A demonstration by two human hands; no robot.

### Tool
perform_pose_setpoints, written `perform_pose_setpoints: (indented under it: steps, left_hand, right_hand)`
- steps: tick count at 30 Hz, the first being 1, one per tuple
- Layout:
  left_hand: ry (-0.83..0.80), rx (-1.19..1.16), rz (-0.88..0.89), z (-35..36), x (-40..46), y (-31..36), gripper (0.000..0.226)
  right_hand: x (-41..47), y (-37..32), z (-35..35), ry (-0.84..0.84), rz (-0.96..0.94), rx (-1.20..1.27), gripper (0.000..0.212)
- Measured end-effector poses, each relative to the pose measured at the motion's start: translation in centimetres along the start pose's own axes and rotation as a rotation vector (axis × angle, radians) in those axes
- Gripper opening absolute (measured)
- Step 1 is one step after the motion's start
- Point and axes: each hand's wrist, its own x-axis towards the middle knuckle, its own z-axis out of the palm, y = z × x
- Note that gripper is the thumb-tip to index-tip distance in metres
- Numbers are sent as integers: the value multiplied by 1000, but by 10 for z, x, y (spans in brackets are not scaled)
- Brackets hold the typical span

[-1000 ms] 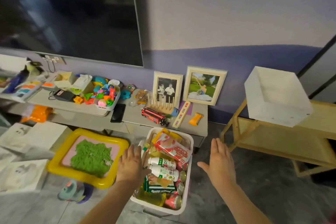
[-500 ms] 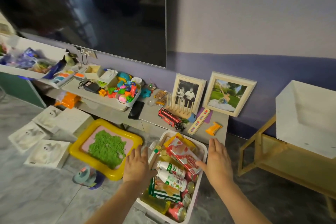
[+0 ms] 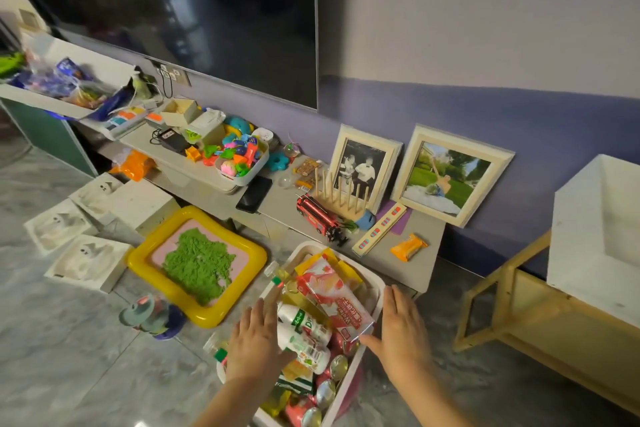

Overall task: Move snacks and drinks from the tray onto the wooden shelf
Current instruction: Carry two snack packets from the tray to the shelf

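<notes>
Head view: both hands hover open-palmed, the left hand (image 3: 254,345) and right hand (image 3: 401,328) flanking the white tray (image 3: 375,295) on the floor, neither grip holding anything. The red snack packet (image 3: 337,296) looks light and crinkly (pinch an edge); the bottles (image 3: 304,333) seem heavier and smooth, better wrapped mid-body.

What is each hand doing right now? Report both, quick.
Left hand: open, fingers spread, at the tray's left edge, holding nothing.
Right hand: open, at the tray's right edge, holding nothing.
</notes>
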Motion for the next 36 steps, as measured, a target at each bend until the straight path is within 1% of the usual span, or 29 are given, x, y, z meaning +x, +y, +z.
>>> perform_pose_setpoints:
  steps: [3,8,11,13,16,17,20,24,27,29,31,36]
  left_hand:
    - [-20,12,-37,19,1,-11,97]
    - [-18,-3,-118,40,-6,-52,97]
    - [-57,-22,-120,54,-10,-69,97]
    - [-86,-36,-104,61,-10,-71,101]
    - [-119,-91,-70,66,-2,-65,115]
    - [-116,-109,-62,67,4,-62,116]
    - [-127,-159,-77,73,22,-59,108]
    - [-205,-251,-146,81,42,-57,102]
    - [-214,-311,-160,85,56,-59,92]
    - [-219,-395,-185,85,63,-57,86]
    - [-231,-470,-218,86,71,-58,82]
    - [-274,-550,-289,81,78,-58,74]
  right_hand:
    - [8,8,19,-41,-9,4,103]
    - [20,2,47,-45,-69,22,105]
    - [26,-2,61,-50,-112,20,110]
    - [28,-4,69,-64,-134,34,113]
    - [31,-6,80,-72,-151,55,119]
    - [33,-6,84,-71,-155,57,121]
    - [39,-4,92,-66,-156,72,124]
    - [46,-3,103,-60,-148,99,129]
    - [52,-4,110,-38,-141,82,123]
    - [55,-6,114,-23,-138,72,119]
    - [58,-8,119,-36,-127,53,117]
    - [64,-13,130,-63,-79,4,108]
